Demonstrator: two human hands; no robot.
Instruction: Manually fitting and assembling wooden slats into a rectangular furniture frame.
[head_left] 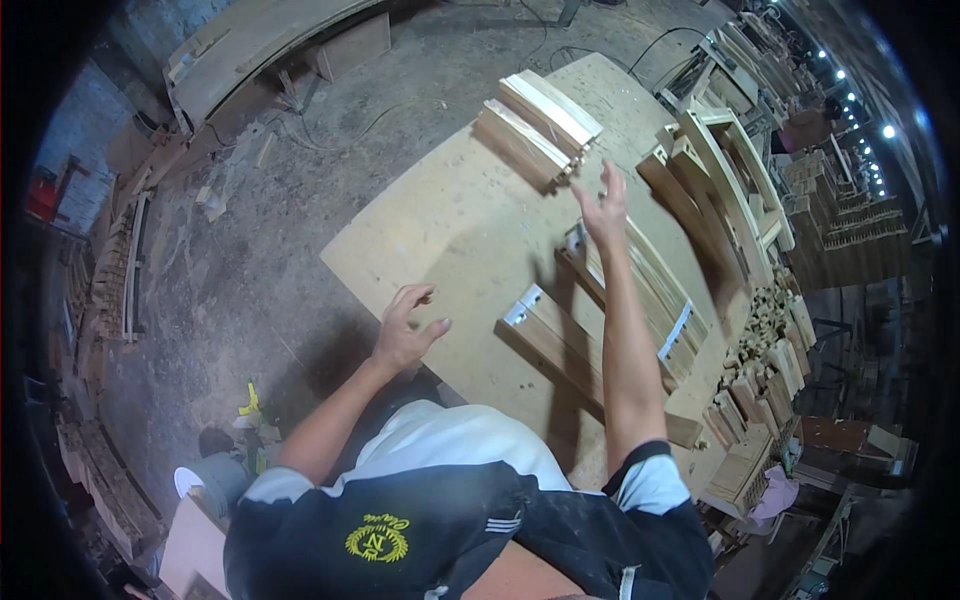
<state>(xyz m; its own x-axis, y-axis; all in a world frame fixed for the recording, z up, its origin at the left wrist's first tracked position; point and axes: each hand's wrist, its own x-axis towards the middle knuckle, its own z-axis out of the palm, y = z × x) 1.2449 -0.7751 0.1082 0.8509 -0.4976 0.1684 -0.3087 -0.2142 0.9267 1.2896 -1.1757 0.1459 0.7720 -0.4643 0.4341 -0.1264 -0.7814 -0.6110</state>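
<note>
My left hand (404,332) hovers at the near left edge of a pale board tabletop (420,230), empty, its thumb and fingers apart. Farther out, my right hand (604,207) is raised with spread fingers and nothing in it. Just beyond it, at the far side of the board, lies a stack of wooden strips (540,125). Below my right forearm rests a bundle of wooden slats (655,290) with a whitish band across it. A pair of wooden rails (560,350) with pale, holed end faces lies nearer me, partly hidden by that arm.
Curved wooden frames (715,190) stand along the board's right side. Nearer, many short wood pieces (765,350) are piled up. A long workbench (250,50) is at the far left, with cables on the concrete floor (270,220). A yellow tool (249,398) sits at lower left.
</note>
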